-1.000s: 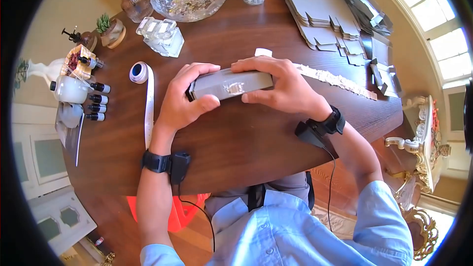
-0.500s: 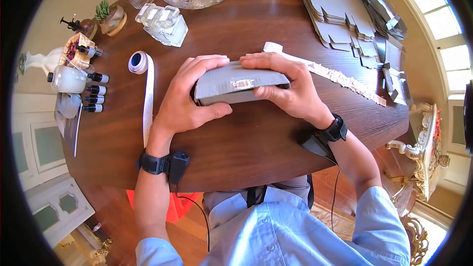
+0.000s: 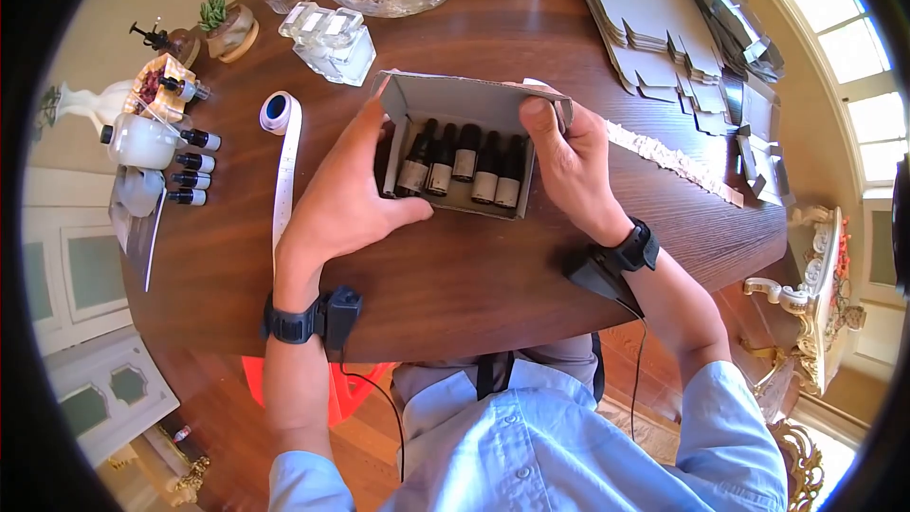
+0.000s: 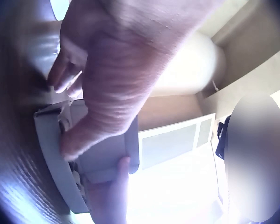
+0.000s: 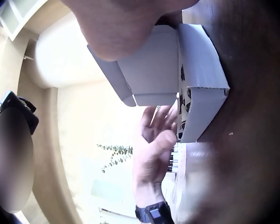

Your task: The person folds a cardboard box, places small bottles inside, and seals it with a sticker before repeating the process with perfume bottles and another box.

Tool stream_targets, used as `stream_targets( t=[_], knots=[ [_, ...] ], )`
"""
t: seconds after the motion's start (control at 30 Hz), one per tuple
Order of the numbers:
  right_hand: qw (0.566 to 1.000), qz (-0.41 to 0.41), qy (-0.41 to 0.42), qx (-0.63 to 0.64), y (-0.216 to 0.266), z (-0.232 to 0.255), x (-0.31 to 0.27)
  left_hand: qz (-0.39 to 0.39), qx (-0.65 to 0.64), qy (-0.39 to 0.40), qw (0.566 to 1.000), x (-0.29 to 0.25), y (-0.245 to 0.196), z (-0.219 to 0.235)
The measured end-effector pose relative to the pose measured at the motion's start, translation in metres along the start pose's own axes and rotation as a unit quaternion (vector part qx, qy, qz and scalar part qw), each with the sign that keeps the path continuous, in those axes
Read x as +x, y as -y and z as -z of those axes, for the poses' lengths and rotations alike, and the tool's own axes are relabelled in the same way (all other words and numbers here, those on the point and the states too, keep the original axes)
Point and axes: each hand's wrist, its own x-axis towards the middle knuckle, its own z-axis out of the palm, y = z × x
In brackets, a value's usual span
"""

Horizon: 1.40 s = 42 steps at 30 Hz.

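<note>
A small grey cardboard box (image 5: 200,60) is held between the two hands over the wooden table (image 3: 417,294), its lid (image 3: 455,100) raised at the back. Inside stand several small dark bottles (image 3: 464,159) with black caps and pale labels. The left hand (image 3: 332,199) grips the box's left end, its thumb along the front corner. At the lid's right edge the right hand (image 3: 580,171) pinches the cardboard, thumb on the inner face and fingers behind, mostly hidden. In the right wrist view the bottle tops show as dark spots past the box's wall.
Left of the hands lies a partly unrolled white ribbon (image 3: 275,114). More small dark bottles (image 3: 193,161) stand at the left edge. Glass jars (image 3: 332,45) and a glass bowl (image 3: 393,0) are at the back. Flattened boxes (image 3: 630,19) lie back right, a ruffled strip (image 3: 673,159) nearer.
The box was closed a moment ago; its lid has swung up and back, showing the bottles. The right hand has shifted from the box's top to the lid's right edge.
</note>
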Motion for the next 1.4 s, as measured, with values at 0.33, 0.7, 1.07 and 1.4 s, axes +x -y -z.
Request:
stream_targets(
  t=[0.33,0.7,1.07,1.4],
  knots=[
    [0.999,0.032,-0.021,-0.006,-0.012,-0.005,-0.003,0.005,0.267,-0.09,0.96,-0.004,-0.051,-0.008],
    [0.998,-0.029,-0.036,-0.036,-0.022,-0.001,-0.011,0.07,0.273,0.053,0.958,0.027,-0.049,-0.007],
    [0.997,-0.01,-0.055,-0.053,-0.026,-0.002,-0.014,0.08,-0.007,-0.298,0.951,-0.065,-0.025,0.085],
    [0.995,-0.02,-0.067,-0.069,-0.033,0.004,-0.016,0.204,0.087,-0.476,0.851,-0.139,0.088,0.166]
  ],
)
